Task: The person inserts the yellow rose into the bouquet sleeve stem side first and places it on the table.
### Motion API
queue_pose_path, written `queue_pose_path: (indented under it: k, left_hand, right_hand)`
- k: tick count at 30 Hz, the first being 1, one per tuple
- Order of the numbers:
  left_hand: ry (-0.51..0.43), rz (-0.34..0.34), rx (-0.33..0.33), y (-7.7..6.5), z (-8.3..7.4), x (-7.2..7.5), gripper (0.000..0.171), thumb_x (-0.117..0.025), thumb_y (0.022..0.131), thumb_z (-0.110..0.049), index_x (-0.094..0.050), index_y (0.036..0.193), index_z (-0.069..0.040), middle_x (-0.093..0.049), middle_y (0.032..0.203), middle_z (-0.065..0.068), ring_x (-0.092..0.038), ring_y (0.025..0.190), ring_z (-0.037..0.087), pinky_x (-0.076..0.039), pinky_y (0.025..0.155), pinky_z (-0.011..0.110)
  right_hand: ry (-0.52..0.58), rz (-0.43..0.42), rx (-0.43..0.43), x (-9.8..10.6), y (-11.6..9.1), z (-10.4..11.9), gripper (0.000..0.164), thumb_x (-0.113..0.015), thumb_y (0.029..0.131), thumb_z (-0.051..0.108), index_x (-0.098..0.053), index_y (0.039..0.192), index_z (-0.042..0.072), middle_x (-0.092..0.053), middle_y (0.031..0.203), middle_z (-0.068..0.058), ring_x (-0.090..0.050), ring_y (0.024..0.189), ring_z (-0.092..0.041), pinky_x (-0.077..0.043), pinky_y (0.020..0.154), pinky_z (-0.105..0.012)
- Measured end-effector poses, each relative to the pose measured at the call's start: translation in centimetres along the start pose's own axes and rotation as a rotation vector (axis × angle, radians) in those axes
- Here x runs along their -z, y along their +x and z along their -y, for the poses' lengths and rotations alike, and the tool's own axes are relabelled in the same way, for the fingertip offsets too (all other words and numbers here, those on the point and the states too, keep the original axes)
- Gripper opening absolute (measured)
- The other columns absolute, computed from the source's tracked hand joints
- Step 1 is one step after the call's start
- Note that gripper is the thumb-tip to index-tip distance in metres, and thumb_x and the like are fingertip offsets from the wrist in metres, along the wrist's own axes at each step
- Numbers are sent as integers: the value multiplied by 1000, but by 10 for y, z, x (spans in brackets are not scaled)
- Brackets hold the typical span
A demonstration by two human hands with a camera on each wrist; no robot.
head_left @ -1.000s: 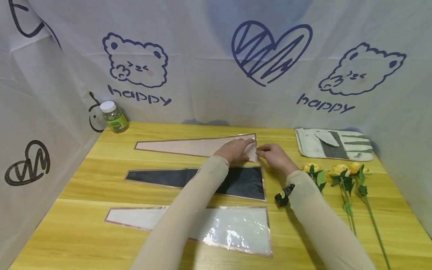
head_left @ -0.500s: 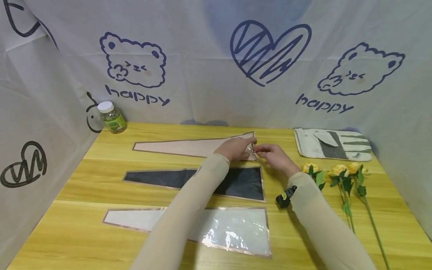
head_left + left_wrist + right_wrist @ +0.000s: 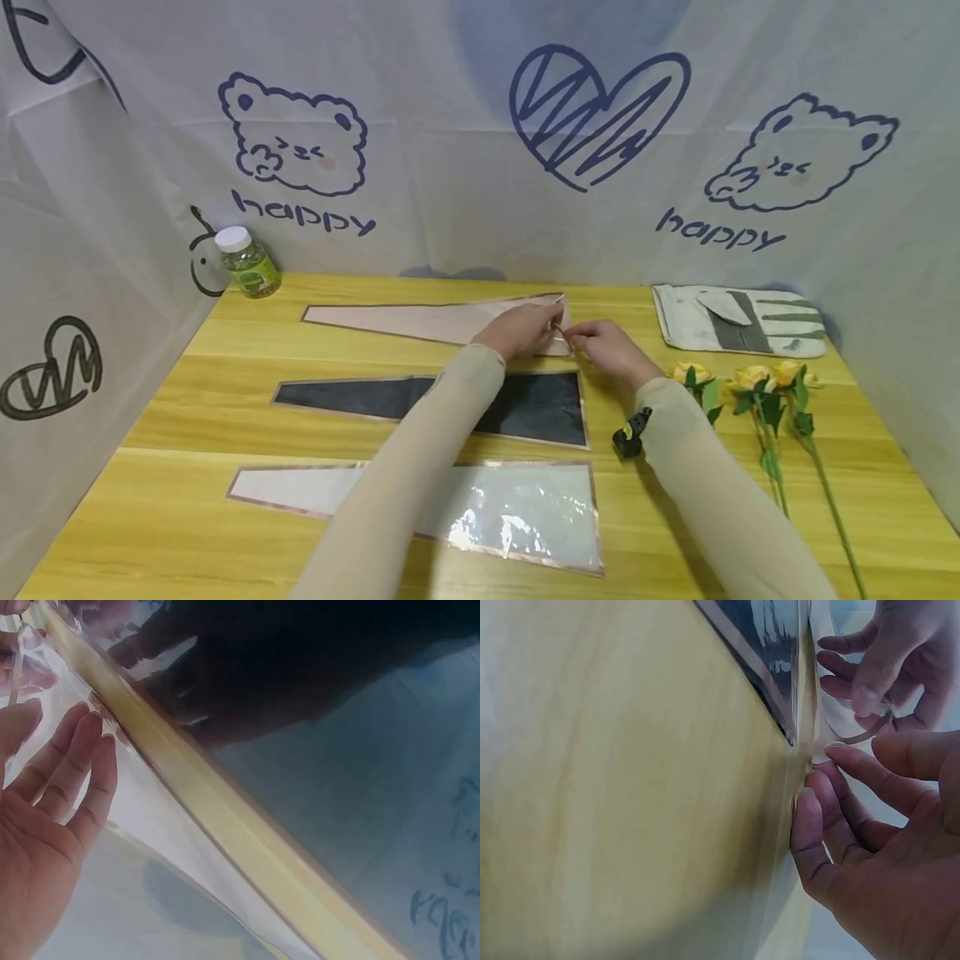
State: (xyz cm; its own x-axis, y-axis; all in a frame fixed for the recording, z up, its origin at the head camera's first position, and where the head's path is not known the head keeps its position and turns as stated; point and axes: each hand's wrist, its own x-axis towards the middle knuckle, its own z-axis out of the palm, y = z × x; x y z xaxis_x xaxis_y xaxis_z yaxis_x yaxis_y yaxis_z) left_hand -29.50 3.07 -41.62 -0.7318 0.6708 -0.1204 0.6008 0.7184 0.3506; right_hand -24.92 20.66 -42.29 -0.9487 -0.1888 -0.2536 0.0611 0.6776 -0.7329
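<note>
1. From my remote post, the head view showed a wood-grain counter (image 3: 180, 500) with three tapered, shiny sheets in rows, their narrow ends to the left.
2. The pink sheet (image 3: 420, 321) lay in the farthest row, its wide right end bunched up between the person's two hands.
3. I saw the left hand (image 3: 528, 329) pinch the brown edge of that end between thumb and forefinger, its other fingers spread loosely.
4. The right hand (image 3: 611, 350) met the same end from the right, its fingers bent and fingertips at the edge; I could not tell whether they gripped it.
5. The black sheet (image 3: 540, 404) was in the middle row; in my left wrist view its glossy face mirrored a hand.
6. The white sheet (image 3: 540, 500) lay nearest, catching bright glare, partly covered by the left arm's cream sleeve (image 3: 405, 467).
7. A black device (image 3: 628, 437) sat at the right wrist.
8. A white-lidded jar (image 3: 253, 267) stood at the far left corner.
9. At the far right lay a white and grey glove (image 3: 738, 321), with yellow roses (image 3: 750, 379) on the nearer side of it.
10. Behind hung a pale cloth (image 3: 450, 208) drawn with bears, hearts and the word "happy".
</note>
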Motion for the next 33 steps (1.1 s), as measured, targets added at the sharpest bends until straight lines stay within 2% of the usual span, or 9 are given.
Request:
queue_pose_path:
  k: [4, 8, 14, 18, 24, 28, 33]
  left_hand:
    - [-17, -34, -32, -1, 0, 2, 11, -49, 104, -14, -56, 112, -15, -60, 106, 1, -56, 88, 14, -45, 79, 30]
    - [-5, -101, -81, -2, 0, 4, 5, -52, 103, -16, -56, 106, -14, -59, 101, 0, -56, 87, 14, -46, 77, 31]
    - [-10, -182, -98, -4, -1, 6, 5, -54, 103, -20, -57, 105, -18, -61, 94, -3, -56, 77, 13, -46, 69, 30]
    - [10, -198, -97, -5, -1, 6, 6, -54, 103, -22, -58, 107, -19, -63, 95, -2, -57, 76, 13, -46, 68, 30]
    - [51, -243, -93, -8, 2, 4, 11, -53, 103, -27, -61, 108, -21, -60, 99, -4, -56, 77, 12, -47, 68, 29]
    - [63, -261, -109, -9, 3, 3, 14, -54, 103, -27, -65, 110, -21, -55, 104, -2, -56, 80, 13, -48, 72, 29]
    - [66, -267, -129, -7, 7, 0, 17, -55, 102, -24, -66, 113, -17, -57, 115, 0, -59, 88, 14, -49, 80, 30]
  right_hand:
    - [3, -8, -3, 1, 2, -2, 37, -41, 104, 11, -58, 133, -3, -57, 123, -19, -39, 54, -16, -38, 57, -32]
    - [13, -18, -7, 3, 3, -4, 35, -42, 103, 9, -60, 130, -3, -58, 115, -18, -40, 55, -15, -38, 56, -31]
    - [32, -28, -10, 3, 4, -5, 33, -44, 102, 8, -58, 131, -3, -58, 119, -19, -51, 76, -23, -43, 66, -33]
    - [31, -31, -16, 4, 4, -5, 32, -44, 103, 9, -58, 130, -3, -58, 121, -19, -53, 88, -27, -44, 73, -35]
    - [17, -46, -15, 4, 7, -7, 30, -46, 102, 8, -62, 124, -5, -60, 113, -18, -52, 84, -25, -43, 70, -33]
    - [-12, -48, 4, 3, 10, -6, 27, -50, 97, 2, -66, 118, -5, -62, 116, -19, -51, 86, -26, -41, 71, -33]
    - [-41, -44, -9, 2, 14, -7, 25, -52, 96, 1, -68, 114, -4, -61, 120, -19, -50, 85, -25, -39, 72, -32]
